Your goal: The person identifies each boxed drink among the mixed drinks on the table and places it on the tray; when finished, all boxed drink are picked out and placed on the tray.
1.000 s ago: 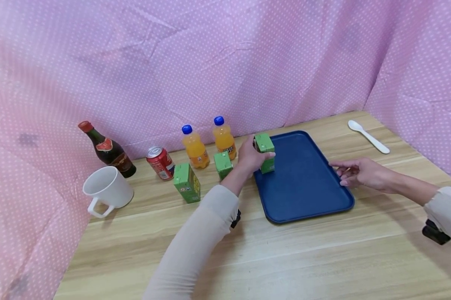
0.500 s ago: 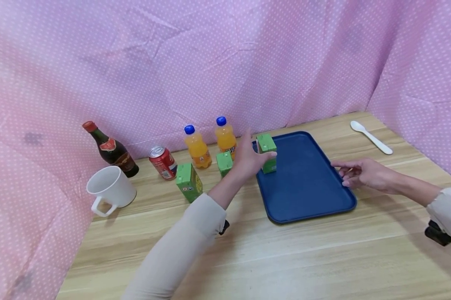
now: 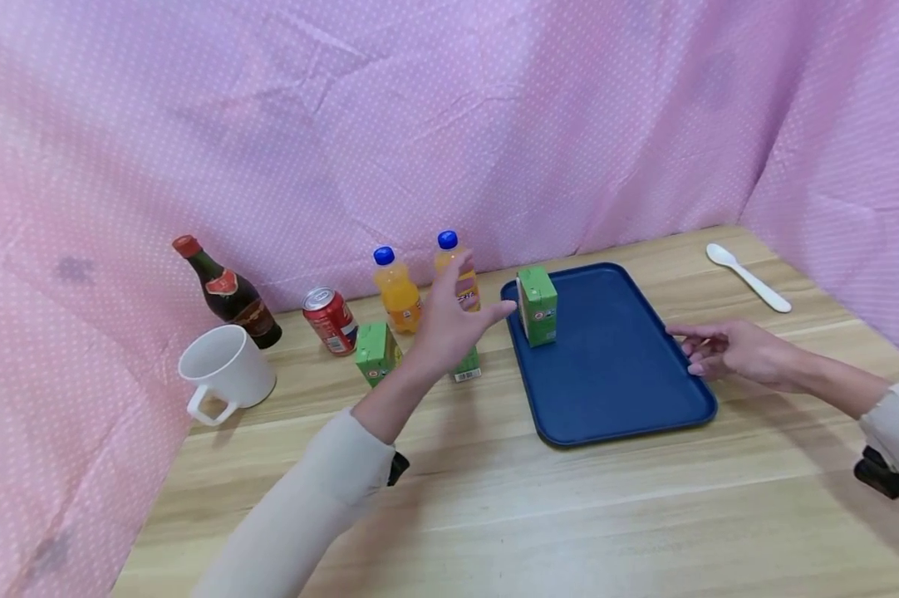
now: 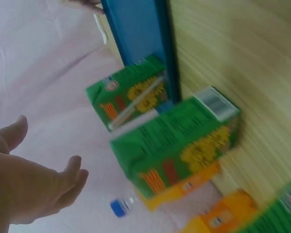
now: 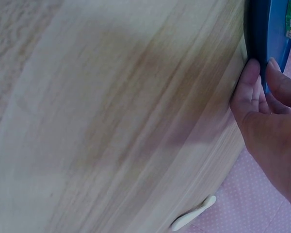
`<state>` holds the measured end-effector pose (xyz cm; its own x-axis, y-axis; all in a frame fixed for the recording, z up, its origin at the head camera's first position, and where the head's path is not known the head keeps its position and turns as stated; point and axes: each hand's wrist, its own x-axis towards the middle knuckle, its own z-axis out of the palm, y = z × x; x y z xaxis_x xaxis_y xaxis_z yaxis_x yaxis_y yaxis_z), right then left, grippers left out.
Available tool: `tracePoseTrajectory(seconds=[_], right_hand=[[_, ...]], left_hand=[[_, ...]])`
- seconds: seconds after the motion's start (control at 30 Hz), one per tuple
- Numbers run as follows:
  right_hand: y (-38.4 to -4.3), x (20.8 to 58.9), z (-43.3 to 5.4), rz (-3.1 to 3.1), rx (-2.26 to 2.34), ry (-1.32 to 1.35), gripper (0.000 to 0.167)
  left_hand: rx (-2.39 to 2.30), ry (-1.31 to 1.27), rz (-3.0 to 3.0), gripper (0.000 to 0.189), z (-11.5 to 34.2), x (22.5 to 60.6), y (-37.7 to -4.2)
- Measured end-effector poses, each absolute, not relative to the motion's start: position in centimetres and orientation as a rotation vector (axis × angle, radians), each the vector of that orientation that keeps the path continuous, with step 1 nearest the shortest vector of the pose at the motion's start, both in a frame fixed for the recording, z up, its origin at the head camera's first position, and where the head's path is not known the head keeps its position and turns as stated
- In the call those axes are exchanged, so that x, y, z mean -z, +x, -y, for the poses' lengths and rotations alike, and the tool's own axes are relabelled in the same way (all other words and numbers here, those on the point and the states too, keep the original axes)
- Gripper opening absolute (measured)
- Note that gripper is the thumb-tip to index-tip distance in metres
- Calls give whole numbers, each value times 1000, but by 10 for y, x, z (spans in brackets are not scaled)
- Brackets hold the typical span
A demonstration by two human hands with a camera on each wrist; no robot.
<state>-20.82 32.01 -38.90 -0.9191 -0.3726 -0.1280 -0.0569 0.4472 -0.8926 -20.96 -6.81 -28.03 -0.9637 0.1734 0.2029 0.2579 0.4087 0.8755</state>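
Note:
My left hand [image 3: 445,332], thumb and fingers spread apart with nothing between them, hovers over a small green drink carton [image 3: 467,365]. That carton [image 4: 179,141] stands upright on the table, partly hidden by the hand in the head view. Another green carton [image 3: 541,307], with a straw on its side, stands at the left edge of a blue tray [image 3: 614,382]. On the tray's opposite side, my right hand [image 3: 749,353] holds the rim; in the right wrist view, thumb and fingers of the hand [image 5: 271,124] lie on either side of the tray wall.
Left of my left hand stand a third green carton [image 3: 375,353], two orange soda bottles [image 3: 400,295], a red can [image 3: 330,320], a dark glass bottle [image 3: 233,295] and a white mug [image 3: 233,365]. A white spoon [image 3: 749,278] lies far right. Pink dotted cloth [image 3: 390,124] hangs behind.
My left hand has let go of the carton on the tray and moved left, over the carton beside the tray. The right hand stays at the tray's rim.

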Motion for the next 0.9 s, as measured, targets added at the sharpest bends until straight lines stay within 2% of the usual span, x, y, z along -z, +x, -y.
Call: tracePoseTrajectory(seconds=[0.17, 0.43, 0.63, 0.9], right_hand=[[-208, 391, -323, -2388, 1487, -360, 69], [-208, 393, -323, -2362, 1530, -341, 67], [-207, 392, -324, -2373, 1508, -346, 69], [-207, 391, -322, -2369, 1497, -322, 72]], left_hand=[[1615, -428, 2497, 78, 96, 281, -202], [1347, -231, 2548, 72, 156, 288, -194], [1314, -44, 2658, 82, 197, 305, -193], [1469, -88, 2716, 88, 229, 324, -203]])
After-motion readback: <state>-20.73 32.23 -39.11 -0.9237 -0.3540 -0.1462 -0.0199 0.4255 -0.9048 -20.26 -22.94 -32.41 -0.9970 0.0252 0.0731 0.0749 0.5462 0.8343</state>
